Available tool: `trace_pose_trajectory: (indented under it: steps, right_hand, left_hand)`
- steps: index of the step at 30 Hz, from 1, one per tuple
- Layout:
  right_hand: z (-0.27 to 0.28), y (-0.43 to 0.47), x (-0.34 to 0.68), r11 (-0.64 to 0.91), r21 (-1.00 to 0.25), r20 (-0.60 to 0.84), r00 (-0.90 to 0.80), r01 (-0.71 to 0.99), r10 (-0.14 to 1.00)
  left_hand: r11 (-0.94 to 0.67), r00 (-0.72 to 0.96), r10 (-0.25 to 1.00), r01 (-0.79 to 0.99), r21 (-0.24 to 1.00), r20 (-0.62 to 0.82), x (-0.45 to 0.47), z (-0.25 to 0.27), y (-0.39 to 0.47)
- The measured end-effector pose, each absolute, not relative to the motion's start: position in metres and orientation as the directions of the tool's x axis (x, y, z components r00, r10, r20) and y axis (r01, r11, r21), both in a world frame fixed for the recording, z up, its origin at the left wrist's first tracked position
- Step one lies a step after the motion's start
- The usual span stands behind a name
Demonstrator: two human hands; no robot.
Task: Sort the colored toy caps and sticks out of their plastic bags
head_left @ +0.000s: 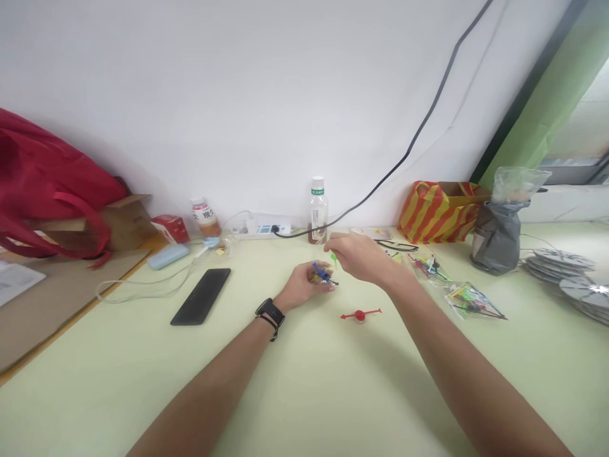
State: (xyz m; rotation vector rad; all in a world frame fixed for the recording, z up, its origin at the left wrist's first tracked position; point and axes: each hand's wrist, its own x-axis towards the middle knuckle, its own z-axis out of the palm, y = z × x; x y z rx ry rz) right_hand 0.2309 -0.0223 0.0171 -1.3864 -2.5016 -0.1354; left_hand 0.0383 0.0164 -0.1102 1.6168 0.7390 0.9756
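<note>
My left hand is curled around a small cluster of blue plastic parts with some yellow showing behind them. Just above it, my right hand pinches a bright green plastic piece, whose upper part is hidden by the fingers. The green piece hangs close over the blue parts; whether they touch, I cannot tell. Nearer to me on the table lies a red arrow-shaped plastic piece with a round centre.
Clear packets of coloured plastic parts lie to the right, near glasses and a grey bag. A drink bottle stands behind my hands, beside a black cable. A black phone and a power bank are left.
</note>
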Motion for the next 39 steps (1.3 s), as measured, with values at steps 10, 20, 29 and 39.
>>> trace_pose_trajectory:
  steps: [10, 20, 29, 39]
  right_hand:
    - [0.021, -0.029, 0.228, 0.509, -0.105, 0.234, -0.476, 0.854, 0.848]
    - [0.023, -0.033, 0.237, 0.518, -0.22, 0.196, -0.483, 0.827, 0.853]
    - [0.024, -0.029, 0.236, 0.544, -0.273, 0.277, -0.477, 0.793, 0.834]
    - [0.034, -0.036, 0.238, 0.558, -0.353, 0.317, -0.465, 0.751, 0.826]
  left_hand:
    - [-0.298, 0.493, 0.835, 0.03, 0.954, 0.245, 0.038, -0.108, 0.014]
    - [-0.279, 0.489, 0.838, 0.004, 0.96, 0.242, 0.039, -0.103, 0.012]
    - [-0.275, 0.533, 0.813, -0.004, 0.961, 0.235, 0.039, -0.092, 0.006]
    - [-0.238, 0.548, 0.811, -0.013, 0.971, 0.206, 0.038, -0.096, 0.01]
